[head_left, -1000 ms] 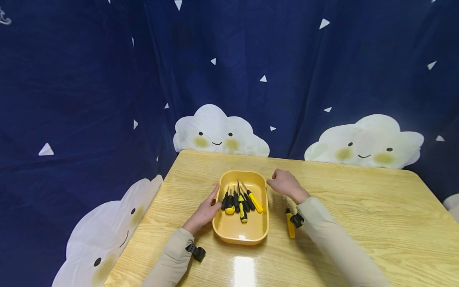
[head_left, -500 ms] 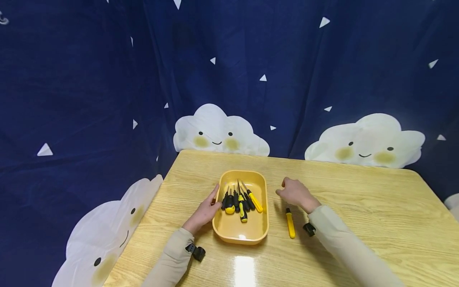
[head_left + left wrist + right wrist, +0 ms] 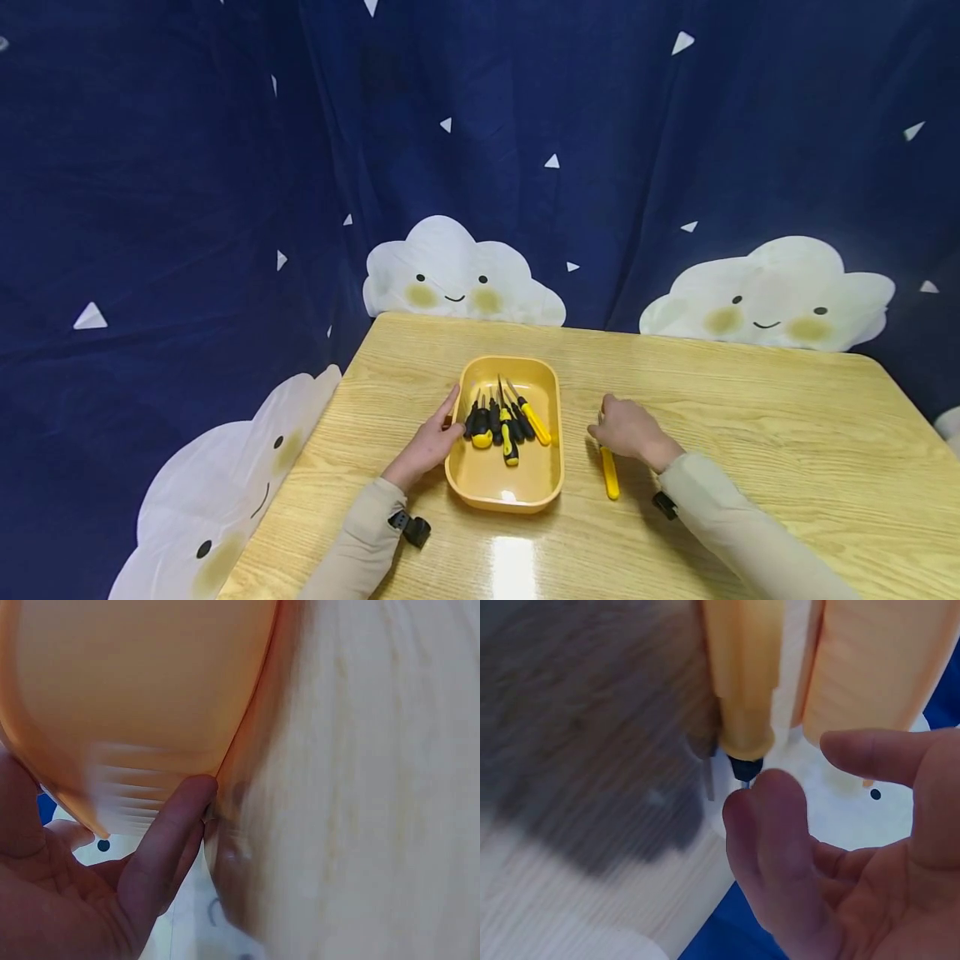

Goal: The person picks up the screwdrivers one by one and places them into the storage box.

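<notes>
A yellow-orange plastic bin [image 3: 504, 493] sits on the table. Inside lie several yellow and black screwdrivers [image 3: 507, 433]. My left hand [image 3: 426, 448] holds the bin's left side; in the left wrist view its fingers [image 3: 169, 836] lie against the outer wall, with the thumb at the rim. Right of the bin, a yellow-handled screwdriver [image 3: 610, 475] lies on the table, its shaft partly hidden by my right hand [image 3: 633, 429]. In the right wrist view, the fingertips [image 3: 780, 799] are by the black collar below the yellow handle [image 3: 744, 667], while the thumb stands apart from them.
The light wooden table [image 3: 780, 450] extends right of the bin. Behind it hangs a dark blue curtain [image 3: 480, 100] with white clouds and triangles. A glare spot shows on the table near the bin's front.
My right hand has moved from beside the bin's far right rim, right and nearer, to the loose screwdriver's shaft end. The left hand and bin have stayed put.
</notes>
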`<state>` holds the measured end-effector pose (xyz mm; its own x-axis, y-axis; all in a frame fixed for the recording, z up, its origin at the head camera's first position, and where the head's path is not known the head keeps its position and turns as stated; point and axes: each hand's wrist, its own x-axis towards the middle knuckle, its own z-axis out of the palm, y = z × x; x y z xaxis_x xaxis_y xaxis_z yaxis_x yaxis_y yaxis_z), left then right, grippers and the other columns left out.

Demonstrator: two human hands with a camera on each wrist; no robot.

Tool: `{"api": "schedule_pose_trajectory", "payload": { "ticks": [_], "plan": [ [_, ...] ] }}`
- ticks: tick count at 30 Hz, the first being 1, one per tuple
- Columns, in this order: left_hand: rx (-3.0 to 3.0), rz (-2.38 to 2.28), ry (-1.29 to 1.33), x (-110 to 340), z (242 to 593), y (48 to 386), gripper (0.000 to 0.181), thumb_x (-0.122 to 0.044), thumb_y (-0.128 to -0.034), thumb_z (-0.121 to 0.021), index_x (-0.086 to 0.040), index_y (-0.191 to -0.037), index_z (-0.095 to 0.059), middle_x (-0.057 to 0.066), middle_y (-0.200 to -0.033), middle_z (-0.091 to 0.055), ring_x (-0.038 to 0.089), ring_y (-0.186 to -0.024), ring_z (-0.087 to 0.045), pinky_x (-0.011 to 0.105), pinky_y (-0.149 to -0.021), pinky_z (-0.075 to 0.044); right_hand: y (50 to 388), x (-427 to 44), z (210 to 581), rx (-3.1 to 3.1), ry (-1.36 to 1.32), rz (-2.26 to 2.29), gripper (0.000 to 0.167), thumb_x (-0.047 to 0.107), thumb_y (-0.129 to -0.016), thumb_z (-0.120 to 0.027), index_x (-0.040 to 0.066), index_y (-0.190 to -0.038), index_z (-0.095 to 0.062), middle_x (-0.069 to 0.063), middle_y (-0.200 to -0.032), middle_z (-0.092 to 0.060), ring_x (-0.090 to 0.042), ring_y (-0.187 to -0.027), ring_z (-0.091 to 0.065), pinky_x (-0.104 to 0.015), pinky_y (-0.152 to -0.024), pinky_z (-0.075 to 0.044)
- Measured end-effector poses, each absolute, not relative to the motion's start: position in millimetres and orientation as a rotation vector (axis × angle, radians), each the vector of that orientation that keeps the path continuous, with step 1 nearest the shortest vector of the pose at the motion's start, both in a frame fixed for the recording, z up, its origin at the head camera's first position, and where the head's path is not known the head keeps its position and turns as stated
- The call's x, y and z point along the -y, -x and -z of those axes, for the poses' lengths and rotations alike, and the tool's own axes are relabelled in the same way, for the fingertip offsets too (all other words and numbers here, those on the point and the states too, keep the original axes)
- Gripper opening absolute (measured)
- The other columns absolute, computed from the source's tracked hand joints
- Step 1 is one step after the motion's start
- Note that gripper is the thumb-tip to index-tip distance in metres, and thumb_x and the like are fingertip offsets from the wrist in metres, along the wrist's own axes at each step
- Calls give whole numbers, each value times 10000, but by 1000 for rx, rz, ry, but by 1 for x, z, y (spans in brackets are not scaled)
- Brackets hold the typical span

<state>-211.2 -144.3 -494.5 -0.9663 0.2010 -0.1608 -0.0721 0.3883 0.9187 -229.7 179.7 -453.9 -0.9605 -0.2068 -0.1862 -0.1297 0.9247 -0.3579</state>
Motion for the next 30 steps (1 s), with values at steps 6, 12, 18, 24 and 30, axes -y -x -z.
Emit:
{"api": "schedule_pose_trajectory", "payload": {
  "ticks": [6, 12, 18, 24, 30],
  "plan": [
    [-2419, -1599, -129, 145, 493, 211, 679, -166, -948, -450, -278, -1534, -124, 265, -1259, -513, 240, -858, -610, 317, -638, -527, 225, -180, 459, -2844, 232, 501, 284, 260, -853, -646, 28, -888, -485, -81, -711, -510, -202, -579, -496, -317, -508, -402],
    [-2415, -1605, -117, 145, 494, 211, 680, -178, -946, -454, -294, -1531, -127, 245, -1259, -518, 232, -868, -606, 312, -636, -526, 222, -180, 465, -2813, 201, 491, 280, 236, -839, -657, 23, -898, -485, -83, -698, -508, -199, -569, -494, -306, -496, -404],
    [-2413, -1603, -109, 144, 495, 211, 677, -179, -946, -452, -287, -1532, -130, 242, -1262, -516, 238, -888, -603, 310, -651, -525, 219, -185, 472, -2810, 258, 497, 255, 188, -831, -635, 10, -921, -476, -84, -710, -505, -202, -559, -483, -305, -487, -391],
    [-2413, -1615, -103, 145, 497, 212, 682, -169, -942, -462, -300, -1529, -142, 249, -1255, -521, 244, -881, -608, 318, -636, -529, 218, -187, 476, -2810, 264, 499, 253, 156, -806, -638, 1, -930, -481, -83, -718, -505, -199, -565, -478, -304, -490, -380],
    [-2426, -1601, -103, 144, 498, 212, 678, -173, -943, -461, -296, -1530, -143, 246, -1256, -520, 247, -900, -603, 313, -660, -527, 217, -186, 477, -2818, 273, 519, 225, 105, -790, -618, -21, -931, -496, -86, -717, -502, -196, -558, -479, -298, -486, -388]
  ]
}}
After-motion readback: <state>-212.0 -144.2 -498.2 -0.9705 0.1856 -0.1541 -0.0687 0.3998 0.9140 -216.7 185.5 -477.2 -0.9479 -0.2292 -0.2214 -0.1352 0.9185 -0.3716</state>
